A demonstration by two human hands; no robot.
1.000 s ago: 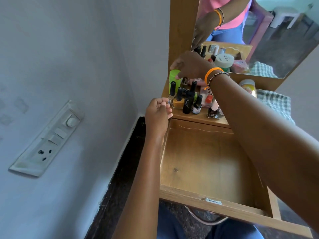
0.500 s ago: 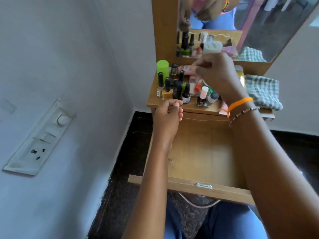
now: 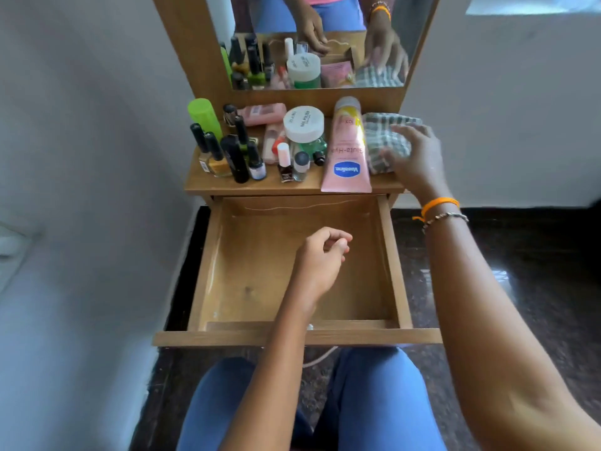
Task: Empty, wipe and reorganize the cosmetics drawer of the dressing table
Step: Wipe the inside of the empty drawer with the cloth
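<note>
The wooden drawer (image 3: 393, 265) stands pulled out with nothing inside it. On the dressing table top (image 3: 253, 187) above it stand several nail polish bottles (image 3: 234, 157), a green tube (image 3: 203, 115), a white-lidded jar (image 3: 304, 123) and a pink Vaseline tube (image 3: 346, 154). A folded checked cloth (image 3: 380, 138) lies at the right end of the top. My right hand (image 3: 413, 157) rests on the cloth with fingers curling over it. My left hand (image 3: 320, 258) hovers over the drawer, fingers loosely curled, holding nothing.
A mirror (image 3: 325, 40) in a wooden frame rises behind the cosmetics. A white wall is close on the left, with a switch plate (image 3: 13, 242) at its edge. Dark floor (image 3: 536, 271) lies to the right. My knees in blue jeans (image 3: 367, 402) sit under the drawer front.
My right hand moved from the bottles to the checked cloth at the right. My left hand dropped from the table's front edge to above the drawer. The view tilted down.
</note>
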